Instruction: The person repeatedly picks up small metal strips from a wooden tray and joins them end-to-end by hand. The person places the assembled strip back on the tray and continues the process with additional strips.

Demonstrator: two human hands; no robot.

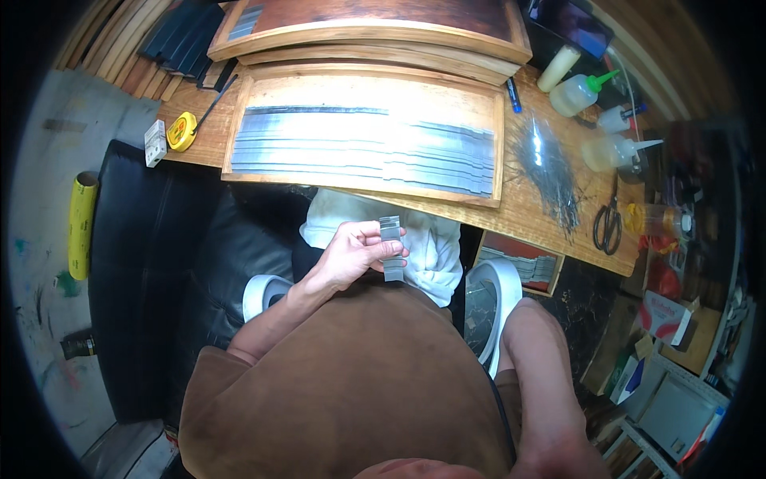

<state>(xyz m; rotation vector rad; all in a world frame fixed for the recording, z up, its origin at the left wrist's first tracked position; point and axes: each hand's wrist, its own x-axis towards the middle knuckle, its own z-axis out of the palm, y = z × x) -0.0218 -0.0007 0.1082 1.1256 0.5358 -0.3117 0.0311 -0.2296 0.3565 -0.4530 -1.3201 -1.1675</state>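
Note:
My left hand [357, 253] is closed around a short stack of thin grey metal strips [390, 233], held upright in front of my body. The thumb presses across the front of the stack, and fingertips show at its right side. Behind the stack lies a white cloth [431, 247] over my lap. On the right, my bare right arm [542, 367] is bent, its elbow up by the white chair arm. Its forearm runs down to the lower edge, and the right hand is out of the picture.
A wooden tray [363, 188] of long grey metal strips lies on the wooden table [590, 243]. To its right are loose thin wires [546, 172], black scissors [608, 223] and squeeze bottles [576, 94]. A yellow tape measure [183, 132] lies left; white chair arms [508, 299] flank me.

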